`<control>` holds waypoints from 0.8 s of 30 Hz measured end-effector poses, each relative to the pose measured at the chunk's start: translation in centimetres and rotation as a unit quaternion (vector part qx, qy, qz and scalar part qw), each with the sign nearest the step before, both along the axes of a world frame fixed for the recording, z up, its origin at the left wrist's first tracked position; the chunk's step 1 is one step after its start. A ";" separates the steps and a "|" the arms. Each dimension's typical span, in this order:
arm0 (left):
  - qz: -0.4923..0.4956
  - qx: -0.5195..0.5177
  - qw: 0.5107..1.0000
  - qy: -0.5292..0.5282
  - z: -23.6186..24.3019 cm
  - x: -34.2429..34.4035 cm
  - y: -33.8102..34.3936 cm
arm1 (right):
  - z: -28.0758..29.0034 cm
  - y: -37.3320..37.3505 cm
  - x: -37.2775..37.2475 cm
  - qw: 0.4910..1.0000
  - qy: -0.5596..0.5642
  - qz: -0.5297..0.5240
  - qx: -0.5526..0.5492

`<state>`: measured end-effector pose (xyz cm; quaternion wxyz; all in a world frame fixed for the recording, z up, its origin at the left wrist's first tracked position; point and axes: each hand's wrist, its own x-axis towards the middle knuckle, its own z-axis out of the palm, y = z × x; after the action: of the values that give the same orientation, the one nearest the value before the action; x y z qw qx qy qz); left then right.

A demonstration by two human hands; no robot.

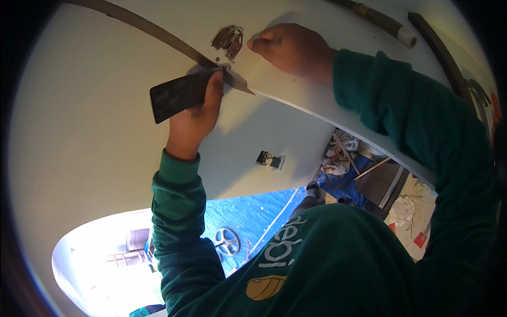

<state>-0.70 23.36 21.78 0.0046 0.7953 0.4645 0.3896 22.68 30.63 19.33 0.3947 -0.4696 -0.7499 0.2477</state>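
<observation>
Left hand: left hand [196, 113] raised against the white panel [90, 132], fingers curled tight around the handle end of a scraper [182, 94]; thumb up along the tool.
Scraper: wide dark blade points to the left of the hand, flat against the panel; a thin pointed metal tip [240, 84] juts out to the right of the fist, just below the seam.
Right hand: right hand [293, 47] higher and to the right, knuckles bent, fingertips pressed onto the panel beside the metal latch [228, 40]; whether it pinches anything small cannot be told.
Latch: silvery hinged fitting, fixed to the panel just above the scraper, between the two hands.
Seam: dark strip [153, 29] runs diagonally from upper left down to the scraper's tip.
Lower fitting: small square metal catch [270, 160] on the panel, well below the hands.
Sleeves: both arms in dark green.
Below: blue tarp [253, 211] on the ground, rags [338, 158] and scrap boards to the right.
Upper right: hose with pale end [393, 29] lying along the panel's edge.
</observation>
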 end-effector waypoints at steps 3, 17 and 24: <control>0.002 0.026 0.999 0.029 -0.3 -0.4 0.5 | 0.0 0.0 0.1 1.000 0.018 0.012 -0.008; -0.052 0.039 0.998 -0.005 0.3 0.3 1.2 | 1.0 -1.2 1.2 0.987 0.098 0.033 -0.126; -0.001 -0.090 0.988 -0.123 0.2 -1.0 -2.4 | 0.4 -1.3 0.9 0.992 0.073 0.034 -0.093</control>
<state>-1.67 20.97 21.98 0.1338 0.7385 0.4926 0.4406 23.56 29.31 19.74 0.3940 -0.4598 -0.7081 0.3632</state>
